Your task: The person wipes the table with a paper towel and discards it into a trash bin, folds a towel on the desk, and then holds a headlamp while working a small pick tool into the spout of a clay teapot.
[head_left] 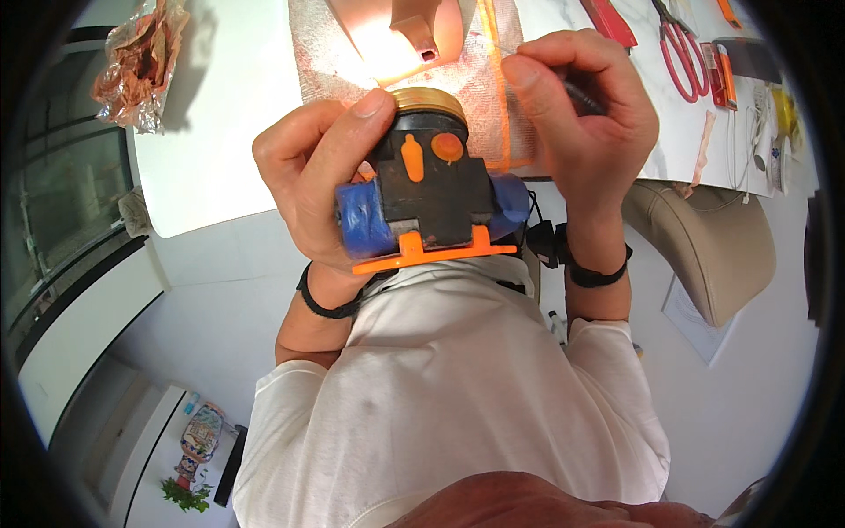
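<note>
A black and orange lamp-like device (431, 180) with a brass ring and blue sides fills the middle of the view, in front of my left hand. My left hand (312, 163) is closed, thumb tip beside the ring. The device covers its other fingertips, so what they hold is hidden. My right hand (590, 110) pinches a thin pale strand (504, 48) between thumb and forefinger. A dark, ribbed rod (583, 97) lies across that palm, partly covered by the fingers. Beyond both hands stands a salmon-coloured block (449, 26) with a brown, square-ended piece (415, 25), brightly lit.
A stained cloth (321, 53) with an orange stripe covers part of the white table (211, 167). Red-handled scissors (685, 57), a red box (609, 19) and cables lie at the right. A clear bag of brown scraps (145, 62) is far left; a beige padded seat (704, 246) stands right.
</note>
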Tool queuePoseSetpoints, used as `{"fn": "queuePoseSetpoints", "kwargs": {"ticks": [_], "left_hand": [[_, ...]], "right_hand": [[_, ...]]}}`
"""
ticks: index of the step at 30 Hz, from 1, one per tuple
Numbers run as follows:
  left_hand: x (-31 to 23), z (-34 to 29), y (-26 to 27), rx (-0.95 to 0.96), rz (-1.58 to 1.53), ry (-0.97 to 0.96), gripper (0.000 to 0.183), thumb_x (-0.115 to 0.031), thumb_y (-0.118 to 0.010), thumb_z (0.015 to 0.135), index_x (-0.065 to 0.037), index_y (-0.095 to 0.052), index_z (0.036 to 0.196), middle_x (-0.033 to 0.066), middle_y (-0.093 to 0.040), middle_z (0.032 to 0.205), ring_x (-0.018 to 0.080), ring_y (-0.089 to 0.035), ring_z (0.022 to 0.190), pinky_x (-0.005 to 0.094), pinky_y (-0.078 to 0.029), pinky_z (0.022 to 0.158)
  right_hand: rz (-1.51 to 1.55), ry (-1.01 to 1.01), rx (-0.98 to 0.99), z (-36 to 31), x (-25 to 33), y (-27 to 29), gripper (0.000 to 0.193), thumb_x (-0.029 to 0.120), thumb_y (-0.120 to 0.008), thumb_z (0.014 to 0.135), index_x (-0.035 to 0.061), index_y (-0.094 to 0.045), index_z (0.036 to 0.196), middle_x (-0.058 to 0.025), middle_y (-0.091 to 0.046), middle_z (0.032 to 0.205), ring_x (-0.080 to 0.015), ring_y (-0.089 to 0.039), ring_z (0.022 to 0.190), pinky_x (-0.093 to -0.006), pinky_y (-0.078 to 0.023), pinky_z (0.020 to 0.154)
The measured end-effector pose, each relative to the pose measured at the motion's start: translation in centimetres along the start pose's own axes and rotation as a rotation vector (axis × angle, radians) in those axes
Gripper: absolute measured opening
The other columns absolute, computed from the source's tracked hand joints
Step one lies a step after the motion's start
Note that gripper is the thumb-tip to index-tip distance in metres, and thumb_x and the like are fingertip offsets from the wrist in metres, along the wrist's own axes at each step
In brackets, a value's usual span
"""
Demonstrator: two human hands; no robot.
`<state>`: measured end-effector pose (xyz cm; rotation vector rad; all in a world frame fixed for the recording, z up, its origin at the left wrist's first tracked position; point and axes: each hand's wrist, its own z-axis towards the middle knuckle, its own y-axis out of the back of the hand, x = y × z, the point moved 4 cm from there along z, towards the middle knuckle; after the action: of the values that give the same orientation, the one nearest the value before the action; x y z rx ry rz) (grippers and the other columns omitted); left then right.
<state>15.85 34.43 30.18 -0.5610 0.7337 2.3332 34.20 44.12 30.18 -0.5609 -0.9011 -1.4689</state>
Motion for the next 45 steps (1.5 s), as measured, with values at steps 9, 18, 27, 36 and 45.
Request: {"fn": "queuePoseSetpoints", "kwargs": {"ticks": [9, 18, 27, 36, 45], "left_hand": [[0.1, -1.2, -0.2, 0.072, -0.019, -0.001, 0.06, -0.03, -0.079, 0.085, 0.001, -0.059, 0.132, 0.0151, -0.053, 0.124, 0.0253, -0.058, 0.114, 0.0362, -0.05, 0.099], [-1.1, -0.5, 0.2, -0.076, -0.063, -0.071, 0.06, -0.034, -0.088, 0.077, -0.003, -0.067, 0.124, 0.0112, -0.058, 0.108, 0.0175, -0.056, 0.093, 0.0259, -0.046, 0.073], [-2.1, -0.4, 0.3, 0.071, -0.024, -0.073, 0.078, -0.041, -0.086, 0.076, 0.004, -0.057, 0.132, 0.0165, -0.055, 0.122, 0.0269, -0.058, 0.114, 0.0378, -0.05, 0.099], [-1.8, -0.2, 1.0, -0.022, -0.128, -0.063, 0.083, -0.045, -0.096, 0.064, -0.005, -0.064, 0.129, 0.0106, -0.056, 0.111, 0.0189, -0.057, 0.096, 0.0272, -0.048, 0.074], [0.1, -0.2, 1.4, -0.055, -0.151, -0.038, 0.055, -0.019, -0.087, 0.076, -0.005, -0.068, 0.126, 0.0099, -0.056, 0.108, 0.0174, -0.058, 0.09, 0.0254, -0.048, 0.07]], "right_hand": [[0.19, -0.361, -0.099, -0.6, -0.1, 0.7, 0.009, -0.001, -0.073, 0.088, 0.0013, -0.067, 0.094, -0.0026, -0.064, 0.087, -0.0068, -0.056, 0.073, -0.0205, -0.046, 0.066], [0.125, -0.323, -0.111, -0.5, 1.3, 0.9, 0.011, 0.0, -0.071, 0.088, -0.0016, -0.064, 0.097, -0.0026, -0.066, 0.086, -0.0051, -0.058, 0.075, -0.0192, -0.047, 0.069], [0.331, -0.431, -0.064, -0.8, 1.0, 1.7, 0.01, 0.005, -0.069, 0.095, -0.0011, -0.063, 0.1, -0.0019, -0.062, 0.077, -0.0033, -0.052, 0.059, -0.0181, -0.044, 0.056], [0.296, -0.185, 0.013, -0.8, 2.0, 0.9, 0.014, 0.0, -0.06, 0.098, -0.0053, -0.064, 0.111, -0.0092, -0.069, 0.087, -0.0103, -0.063, 0.071, -0.0216, -0.052, 0.066], [0.387, -0.203, -0.034, -1.9, 2.6, -0.8, 0.015, 0.006, -0.061, 0.101, -0.0059, -0.062, 0.11, -0.0125, -0.072, 0.087, -0.0108, -0.068, 0.07, -0.0207, -0.056, 0.064]]}}
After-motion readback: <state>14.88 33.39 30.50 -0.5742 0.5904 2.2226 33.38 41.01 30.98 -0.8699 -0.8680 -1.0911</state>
